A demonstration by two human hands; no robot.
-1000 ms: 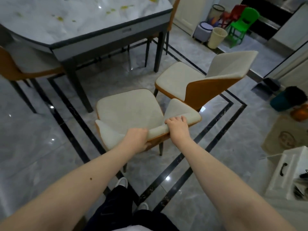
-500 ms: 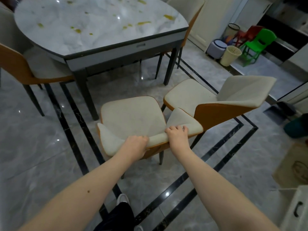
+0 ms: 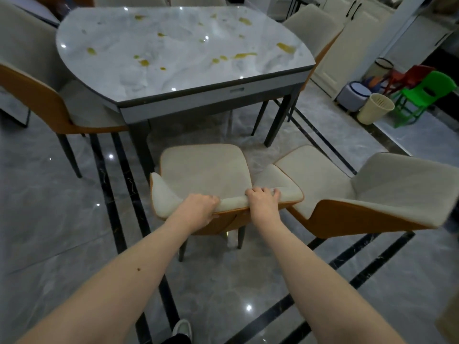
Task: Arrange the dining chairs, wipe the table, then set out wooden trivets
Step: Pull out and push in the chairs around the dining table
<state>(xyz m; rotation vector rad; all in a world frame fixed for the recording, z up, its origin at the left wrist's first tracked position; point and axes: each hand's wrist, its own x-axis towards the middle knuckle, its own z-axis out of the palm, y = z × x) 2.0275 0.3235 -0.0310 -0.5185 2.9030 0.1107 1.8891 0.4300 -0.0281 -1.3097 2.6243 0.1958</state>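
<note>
While both hands, left hand (image 3: 198,207) and right hand (image 3: 263,201), curl their fingers (image 3: 255,192) over the dining chair (image 3: 206,170) backrest just short of the bench (image 3: 183,53), arranging is underway; yellow stains (image 3: 242,55) remain unwiped, and no trivets show.

Both arms outstretched — left grip (image 3: 198,207), right grip (image 3: 263,201) curled, clutching chair backrest (image 3: 233,203).

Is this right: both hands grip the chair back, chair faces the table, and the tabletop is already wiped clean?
Not quite. The head view shows the tabletop is not clean: yellow smears are scattered across it. The rest holds: the left hand and right hand grip the chair back, and the chair faces the table.
</note>
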